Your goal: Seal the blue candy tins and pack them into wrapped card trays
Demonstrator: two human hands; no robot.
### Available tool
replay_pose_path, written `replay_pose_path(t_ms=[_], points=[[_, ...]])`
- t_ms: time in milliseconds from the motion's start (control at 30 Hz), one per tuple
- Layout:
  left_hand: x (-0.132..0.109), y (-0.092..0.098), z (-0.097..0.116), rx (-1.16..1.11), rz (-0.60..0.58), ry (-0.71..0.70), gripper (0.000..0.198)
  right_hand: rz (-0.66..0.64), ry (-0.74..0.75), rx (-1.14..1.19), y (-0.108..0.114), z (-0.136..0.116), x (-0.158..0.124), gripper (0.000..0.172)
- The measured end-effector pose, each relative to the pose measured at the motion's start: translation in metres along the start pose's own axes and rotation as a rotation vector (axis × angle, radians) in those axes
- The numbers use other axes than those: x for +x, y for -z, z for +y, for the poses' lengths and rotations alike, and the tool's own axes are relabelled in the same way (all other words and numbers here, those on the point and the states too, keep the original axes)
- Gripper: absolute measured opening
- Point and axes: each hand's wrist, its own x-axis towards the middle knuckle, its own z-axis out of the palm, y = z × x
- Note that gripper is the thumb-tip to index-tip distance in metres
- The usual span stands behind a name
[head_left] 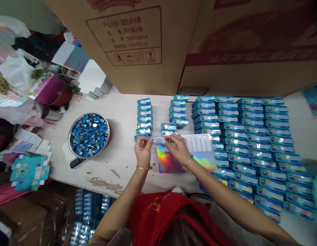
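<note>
My left hand (pixel 143 149) and my right hand (pixel 177 147) are both pinched on a narrow holographic strip (pixel 159 139) stretched between them, just above a holographic sticker sheet (pixel 171 160) lying on the table. Right behind the strip lie small blue boxes (pixel 144 116) in short rows. A gold bangle sits on each wrist. The strip's right end is hidden under my right fingers.
A metal bowl (pixel 88 135) of blue round caps sits on a scale at the left. Several rows of blue boxes (pixel 253 143) fill the right of the table (pixel 117 164). Large cardboard cartons (pixel 173 44) stand behind. Flat printed box blanks (pixel 28 171) and clutter lie far left.
</note>
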Motion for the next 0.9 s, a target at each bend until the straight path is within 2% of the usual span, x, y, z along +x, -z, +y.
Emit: replay_pose_path(t_ms=[133, 233, 333, 400, 500, 800, 833, 900], points=[[0.014, 0.022, -0.015, 0.022, 0.084, 0.064, 0.031, -0.059, -0.104, 0.125, -0.033, -0.013, 0.013, 0.034], [0.026, 0.039, -0.027, 0.137, 0.105, 0.026, 0.025, -0.070, -0.096, -0.054, -0.047, -0.014, 0.028, 0.030], [0.038, 0.050, -0.038, 0.362, 0.159, -0.129, 0.015, -0.101, -0.066, -0.272, -0.056, -0.014, 0.041, 0.025], [0.045, 0.053, -0.044, 0.492, 0.197, -0.187, 0.012, -0.128, -0.044, -0.369, -0.061, -0.014, 0.045, 0.024], [0.050, 0.053, -0.051, 0.592, 0.224, -0.178, 0.011, -0.150, -0.022, -0.460, -0.067, -0.011, 0.047, 0.024], [0.052, 0.052, -0.062, 0.667, 0.230, -0.142, 0.011, -0.172, 0.013, -0.528, -0.078, -0.003, 0.047, 0.027], [0.054, 0.053, -0.064, 0.643, 0.239, -0.120, 0.014, -0.159, 0.016, -0.532, -0.079, -0.002, 0.046, 0.026], [0.058, 0.055, -0.070, 0.544, 0.264, -0.024, 0.035, -0.141, 0.038, -0.544, -0.081, -0.001, 0.045, 0.024]])
